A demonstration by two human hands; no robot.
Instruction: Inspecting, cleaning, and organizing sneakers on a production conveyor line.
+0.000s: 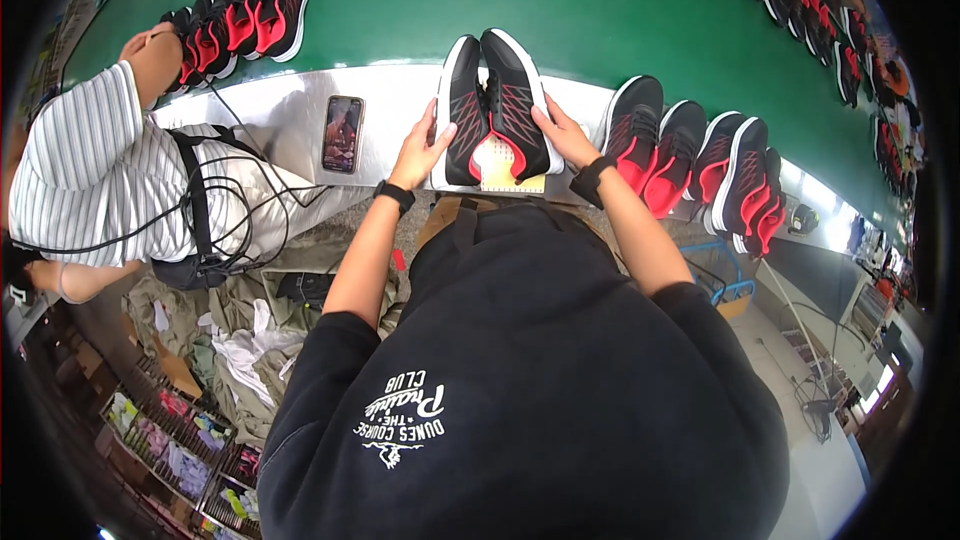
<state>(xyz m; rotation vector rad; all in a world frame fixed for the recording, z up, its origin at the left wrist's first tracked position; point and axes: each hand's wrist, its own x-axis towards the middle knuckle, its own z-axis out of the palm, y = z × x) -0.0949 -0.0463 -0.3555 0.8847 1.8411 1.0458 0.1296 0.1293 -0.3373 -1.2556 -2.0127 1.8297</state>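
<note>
Between my hands stands a pair of black sneakers with red linings and white soles, side by side, toes pointing away from me. My left hand (pixel 420 152) grips the left sneaker (pixel 463 110) along its outer white sole. The right sneaker (pixel 515 105) has my right hand (pixel 566 137) closed on its outer side. Both shoes are at the metal edge of the green table, over a small yellow sheet (pixel 497 166) that shows between their heels. Dark bands circle both my wrists.
A phone (pixel 343 134) lies on the metal ledge (pixel 392 100) to the left. More sneakers (pixel 672 155) stand close on the right, others (pixel 270 8) at the far left. The green table (pixel 400 0) stretches beyond. A person in a striped shirt (pixel 85 155) works at my left, cables across them.
</note>
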